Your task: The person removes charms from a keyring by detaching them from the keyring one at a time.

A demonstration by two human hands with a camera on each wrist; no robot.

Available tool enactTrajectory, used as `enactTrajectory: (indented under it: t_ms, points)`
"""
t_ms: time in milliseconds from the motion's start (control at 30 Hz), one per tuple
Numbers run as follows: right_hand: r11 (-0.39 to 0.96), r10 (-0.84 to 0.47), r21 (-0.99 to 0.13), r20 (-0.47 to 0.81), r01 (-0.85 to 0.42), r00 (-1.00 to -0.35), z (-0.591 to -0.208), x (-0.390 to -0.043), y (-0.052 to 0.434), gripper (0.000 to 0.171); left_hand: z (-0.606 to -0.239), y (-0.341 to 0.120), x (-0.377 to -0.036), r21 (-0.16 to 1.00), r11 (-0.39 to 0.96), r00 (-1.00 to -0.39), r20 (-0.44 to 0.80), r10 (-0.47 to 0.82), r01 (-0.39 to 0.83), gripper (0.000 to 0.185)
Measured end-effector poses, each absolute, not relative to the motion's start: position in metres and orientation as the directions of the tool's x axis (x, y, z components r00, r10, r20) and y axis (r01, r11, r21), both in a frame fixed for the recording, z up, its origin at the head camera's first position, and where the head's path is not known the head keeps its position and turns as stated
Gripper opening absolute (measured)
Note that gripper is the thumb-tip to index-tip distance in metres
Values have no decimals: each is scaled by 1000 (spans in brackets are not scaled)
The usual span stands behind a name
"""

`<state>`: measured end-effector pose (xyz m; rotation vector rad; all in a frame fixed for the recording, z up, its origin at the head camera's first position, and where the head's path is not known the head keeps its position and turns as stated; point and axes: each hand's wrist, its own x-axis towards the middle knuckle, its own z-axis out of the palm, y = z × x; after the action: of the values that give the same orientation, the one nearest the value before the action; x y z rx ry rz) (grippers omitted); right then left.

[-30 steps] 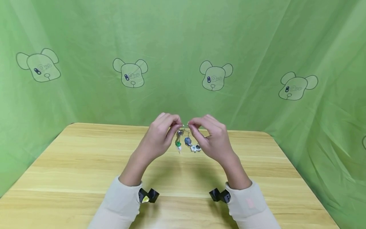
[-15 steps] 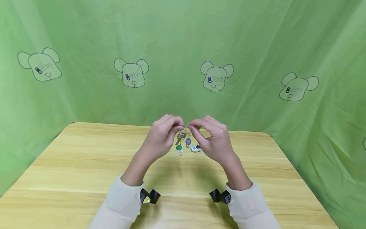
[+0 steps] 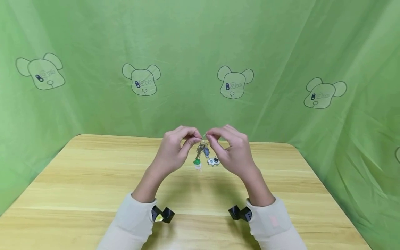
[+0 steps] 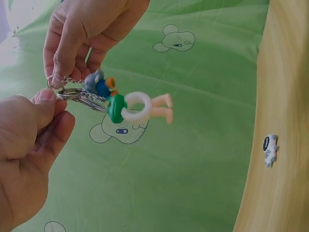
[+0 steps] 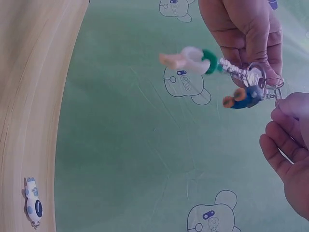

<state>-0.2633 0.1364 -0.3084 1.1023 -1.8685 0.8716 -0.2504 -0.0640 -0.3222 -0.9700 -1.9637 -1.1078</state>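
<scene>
Above the far part of the wooden table (image 3: 93, 173), a bunch of keys (image 3: 200, 149) hangs from a metal key ring (image 3: 204, 137). My left hand (image 3: 176, 151) pinches the ring from the left between thumb and fingers. From the right, my right hand (image 3: 232, 149) pinches the ring's upper part. A charm with a green top, white ring and pale legs (image 4: 137, 106) dangles with the keys, beside a blue-grey figure charm with orange parts (image 4: 98, 83). A white charm with a dark oval (image 5: 33, 200) lies on the table, apart from the ring.
Green cloth (image 3: 187, 41) printed with bear-head outlines surrounds the table at the back and sides. A small black camera sits at each sleeve cuff, the left one (image 3: 164, 214) and the right one (image 3: 240, 213).
The keys and hanging charms have swung down and slightly to the right beneath the ring. Both hands keep their pinch near the same spot, and the white charm has stayed put.
</scene>
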Motion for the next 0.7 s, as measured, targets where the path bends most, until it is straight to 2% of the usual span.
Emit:
enactTrajectory:
  t_ms: [300, 700]
  points:
    - [444, -330, -136, 894, -886, -303, -306, -261, 136, 5, -321, -63, -250, 364, 362, -475, 831, 289, 858, 7]
    - [442, -323, -109, 906, -890, -272, -307, -262, 134, 4, -319, -62, -247, 315, 425, -457, 841, 288, 849, 7]
